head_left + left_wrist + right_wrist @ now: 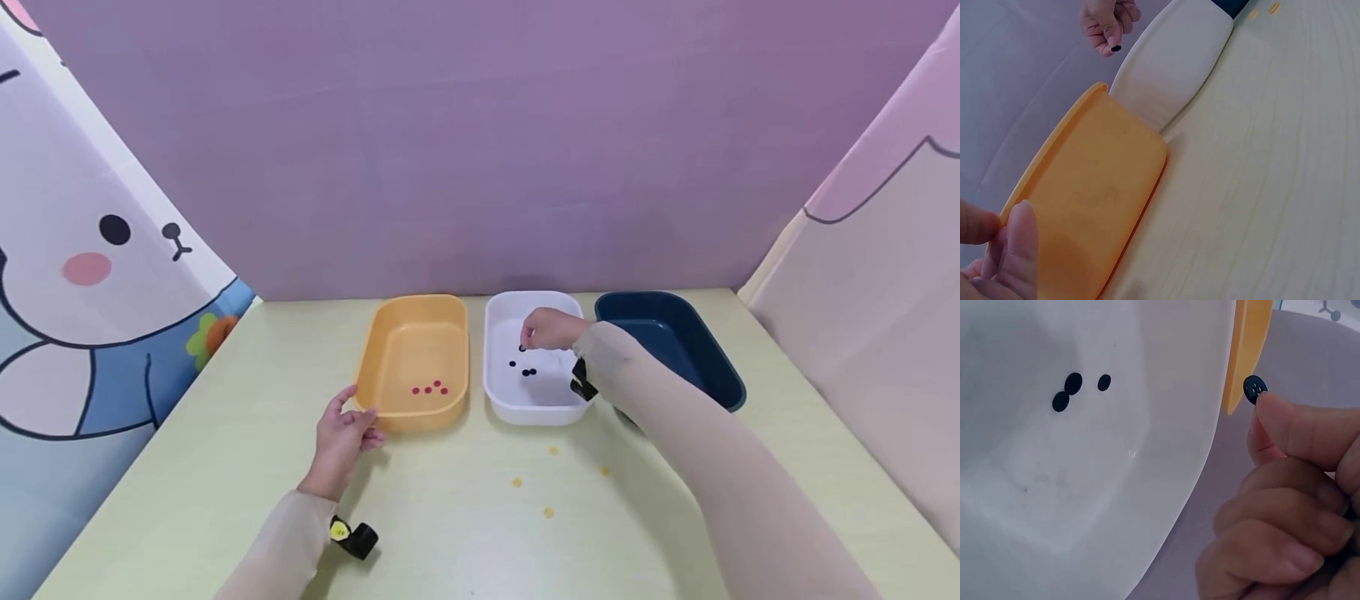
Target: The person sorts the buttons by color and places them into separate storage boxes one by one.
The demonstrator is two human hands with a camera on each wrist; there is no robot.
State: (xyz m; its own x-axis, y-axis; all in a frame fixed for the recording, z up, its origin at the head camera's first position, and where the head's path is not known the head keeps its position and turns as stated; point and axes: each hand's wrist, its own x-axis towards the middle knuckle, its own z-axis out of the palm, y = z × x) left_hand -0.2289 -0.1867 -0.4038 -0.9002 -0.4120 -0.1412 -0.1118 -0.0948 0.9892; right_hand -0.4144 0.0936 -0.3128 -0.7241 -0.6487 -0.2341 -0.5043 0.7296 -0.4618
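Between thumb and index finger my right hand (pixel 553 328) pinches a black button (pixel 1254 388) with small holes, held over the white bin (pixel 536 414). The other fingers of that hand are curled in. Inside the white bin lie 3 more black buttons (pixel 1073 383), two of them side by side. My left hand (pixel 343 442) grips the rim of the orange bin (pixel 420 423) at its near left corner, thumb on the outside. Several red buttons (pixel 428 390) lie on the floor of the orange bin, towards its near right.
A dark blue bin (pixel 720 367) stands right of the white one, partly hidden behind my right sleeve. Several small yellow discs (pixel 548 512) are scattered on the table (pixel 450 533) in front of the bins. A purple backdrop (pixel 480 167) rises behind them.
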